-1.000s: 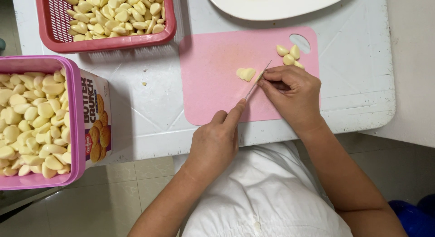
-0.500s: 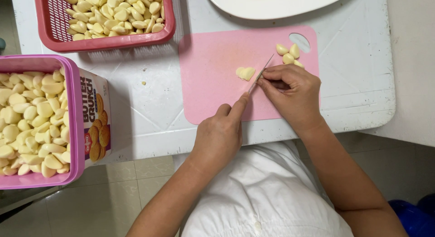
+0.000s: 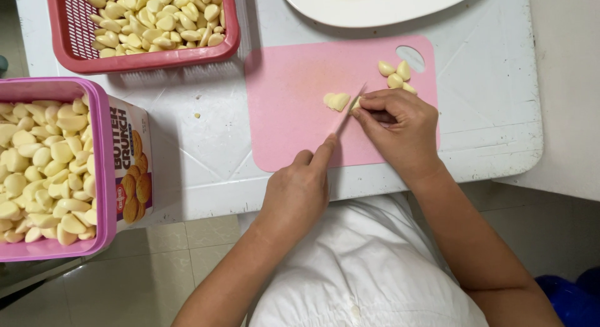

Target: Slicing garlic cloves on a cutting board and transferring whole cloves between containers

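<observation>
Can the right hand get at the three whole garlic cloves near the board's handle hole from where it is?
Probably yes: the right hand rests on the pink cutting board just below the garlic cloves, with nothing between them; it would first have to release the piece it pins by the knife.

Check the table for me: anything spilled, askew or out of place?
One small pale scrap lies loose on the white table, between the red basket and the pink cutting board. Otherwise nothing stands out; no spill or damage shows.

The left hand is gripping a thin-bladed knife, while the right hand is pinching a peeled garlic clove on the pink plastic cutting board near the white tabletop's front edge.
</observation>
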